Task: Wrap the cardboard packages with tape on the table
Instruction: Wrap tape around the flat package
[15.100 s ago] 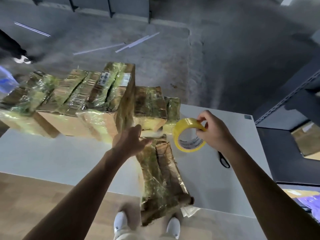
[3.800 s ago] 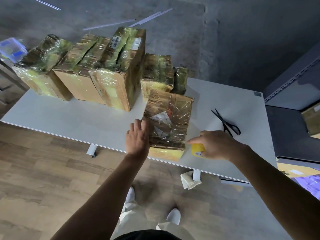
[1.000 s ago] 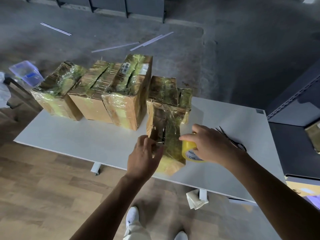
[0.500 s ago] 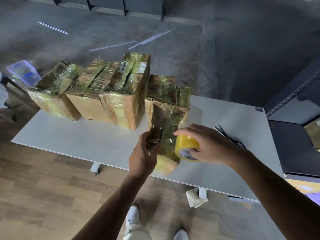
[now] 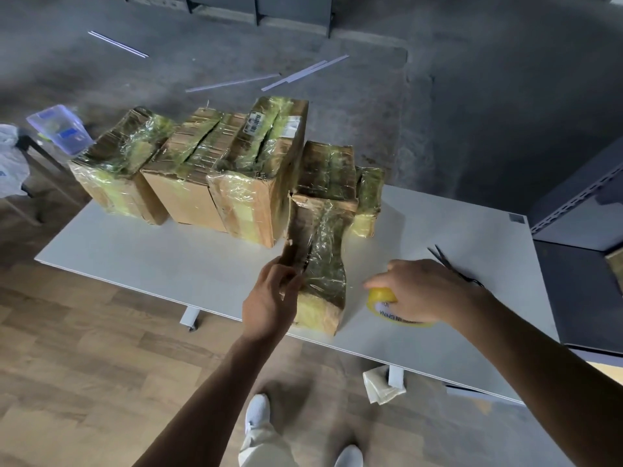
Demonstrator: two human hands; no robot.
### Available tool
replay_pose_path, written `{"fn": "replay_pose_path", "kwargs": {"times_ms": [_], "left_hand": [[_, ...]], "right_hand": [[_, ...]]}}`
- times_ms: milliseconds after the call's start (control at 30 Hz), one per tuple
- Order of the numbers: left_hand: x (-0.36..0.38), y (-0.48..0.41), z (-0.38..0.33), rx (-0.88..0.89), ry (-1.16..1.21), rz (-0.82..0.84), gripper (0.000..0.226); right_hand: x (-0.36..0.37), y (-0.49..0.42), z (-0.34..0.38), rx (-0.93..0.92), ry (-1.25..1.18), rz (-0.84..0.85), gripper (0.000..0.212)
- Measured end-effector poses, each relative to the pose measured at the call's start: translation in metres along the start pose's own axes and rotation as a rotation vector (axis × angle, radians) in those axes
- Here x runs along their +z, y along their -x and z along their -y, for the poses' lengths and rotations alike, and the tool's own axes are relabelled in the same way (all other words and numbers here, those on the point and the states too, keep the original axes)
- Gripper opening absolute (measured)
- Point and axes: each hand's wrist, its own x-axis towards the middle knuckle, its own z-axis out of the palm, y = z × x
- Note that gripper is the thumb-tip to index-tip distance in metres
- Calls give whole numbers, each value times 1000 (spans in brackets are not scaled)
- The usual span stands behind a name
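At the near table (image 5: pixel 161 264) edge, gripping the side of the upright package (image 5: pixel 325 261) with the left hand (image 5: pixel 271 299) and clasping the yellow tape roll (image 5: pixel 387 308) beside it in the right hand (image 5: pixel 423 289). Judging this one as partly wrapped; farther back, treating the taped row of packages (image 5: pixel 232 183) as finished.

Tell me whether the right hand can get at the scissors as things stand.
Probably yes. The scissors lie on the table just beyond the right hand, nothing between, but that hand grips the tape roll and must likely release it first.
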Motion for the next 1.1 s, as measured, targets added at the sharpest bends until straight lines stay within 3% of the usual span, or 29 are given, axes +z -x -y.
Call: {"fn": "replay_pose_path", "kwargs": {"times_ms": [167,300,600,767,967,1033,1100], "left_hand": [[-4,-9,9,452,-510,-103,24],[-10,-14,10,520,-613,-6,32],[-6,-17,-6,316,-498,100,38],[-10,-22,-15,228,-488,181,25],[-11,-38,-10,48,-243,215,16],[-10,-43,-9,-67,-119,138,14],[-12,-47,-11,-281,26,109,33]], "right_hand": [[17,-7,5,22,-74,7,43],[17,-10,6,21,-86,-4,44],[18,-10,8,27,-119,-4,48],[21,-12,13,23,-150,-18,51],[20,-12,15,7,-124,-42,50],[19,-11,15,4,-122,-43,51],[19,-10,15,2,-117,-49,51]]}}
